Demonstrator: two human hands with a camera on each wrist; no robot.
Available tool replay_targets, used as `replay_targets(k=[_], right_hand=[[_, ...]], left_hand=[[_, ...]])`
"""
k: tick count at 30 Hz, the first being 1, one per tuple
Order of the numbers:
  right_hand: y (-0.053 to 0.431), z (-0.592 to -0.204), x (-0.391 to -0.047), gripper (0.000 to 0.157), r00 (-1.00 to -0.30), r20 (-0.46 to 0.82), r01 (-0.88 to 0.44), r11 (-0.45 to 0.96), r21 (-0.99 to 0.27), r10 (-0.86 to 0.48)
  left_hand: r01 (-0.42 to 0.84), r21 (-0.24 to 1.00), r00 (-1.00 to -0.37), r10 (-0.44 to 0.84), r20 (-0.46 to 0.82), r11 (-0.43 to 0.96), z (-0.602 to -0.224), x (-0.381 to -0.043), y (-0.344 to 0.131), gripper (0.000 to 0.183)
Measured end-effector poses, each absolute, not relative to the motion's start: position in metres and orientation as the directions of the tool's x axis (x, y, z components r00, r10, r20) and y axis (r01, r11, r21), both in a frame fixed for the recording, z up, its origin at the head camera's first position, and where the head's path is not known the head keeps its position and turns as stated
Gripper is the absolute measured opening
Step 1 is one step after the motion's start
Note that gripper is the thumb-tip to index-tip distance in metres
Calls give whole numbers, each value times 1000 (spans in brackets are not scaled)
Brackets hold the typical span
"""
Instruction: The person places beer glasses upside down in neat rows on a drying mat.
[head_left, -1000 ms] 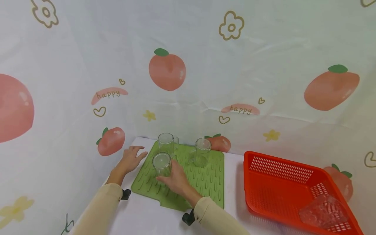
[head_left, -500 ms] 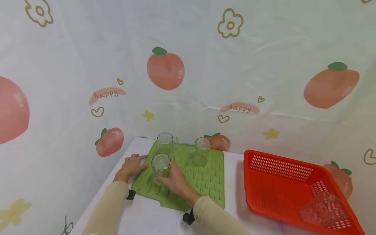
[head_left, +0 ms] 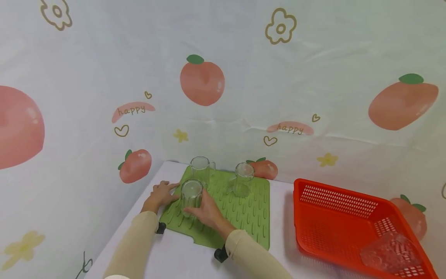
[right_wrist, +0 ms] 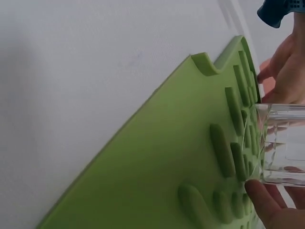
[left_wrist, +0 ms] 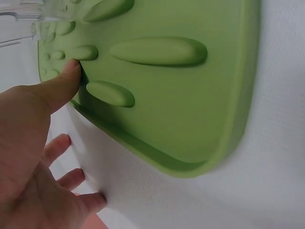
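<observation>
Two hands work at a green, ribbed mat (head_left: 244, 213): at far left, the left hand (head_left: 162, 194), raised a second ago, has come down, its loose fingers on the white table (head_left: 174, 255) and thumb on the mat's edge, probably steadying it. Next, a clear, cylindrical glass mug (head_left: 190, 198) appears to stand on the mat's left part, in front of a second clear glass mug (head_left: 199, 169), with the right hand (head_left: 209, 213) grasping its side. Rightward come a third clear glass mug (head_left: 244, 181) on the mat, then a red, perforated plastic basket (head_left: 331, 219).
</observation>
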State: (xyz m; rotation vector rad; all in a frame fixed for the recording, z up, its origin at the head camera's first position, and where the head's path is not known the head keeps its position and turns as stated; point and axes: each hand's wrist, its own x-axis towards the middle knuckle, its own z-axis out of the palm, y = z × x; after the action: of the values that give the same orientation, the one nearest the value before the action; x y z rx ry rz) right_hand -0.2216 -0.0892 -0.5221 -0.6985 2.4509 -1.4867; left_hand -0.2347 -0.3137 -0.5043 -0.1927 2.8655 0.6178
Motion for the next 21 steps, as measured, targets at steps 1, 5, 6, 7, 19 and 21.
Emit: replay_targets(k=[1, 5, 6, 7, 19, 21], right_hand=[[-90, -522, -222, 87, -870, 79, -298, 391, -871, -488], [-91, -522, -222, 87, -868, 73, -314, 430, -847, -491], [-92, -522, -222, 86, -867, 66, -316, 443, -839, -493], [-92, -523, -222, 86, -868, 60, -319, 462, -828, -492], [-90, -519, -222, 87, -877, -7, -305, 566, -765, -481], [-90, -520, -222, 87, -874, -5, -313, 571, -759, -485]], left_hand=[[-173, 393, -971, -88, -224, 903, -505, -235, -314, 61], [-170, 394, -972, -88, -219, 903, -506, -236, -315, 62], [-169, 394, -972, -87, -217, 903, -506, -236, -315, 62], [-170, 395, -972, -88, -217, 903, -506, -236, -315, 62], [-163, 378, -975, -91, -202, 911, -508, -233, -312, 61], [-169, 375, -974, -96, -204, 912, -508, -233, -312, 60]])
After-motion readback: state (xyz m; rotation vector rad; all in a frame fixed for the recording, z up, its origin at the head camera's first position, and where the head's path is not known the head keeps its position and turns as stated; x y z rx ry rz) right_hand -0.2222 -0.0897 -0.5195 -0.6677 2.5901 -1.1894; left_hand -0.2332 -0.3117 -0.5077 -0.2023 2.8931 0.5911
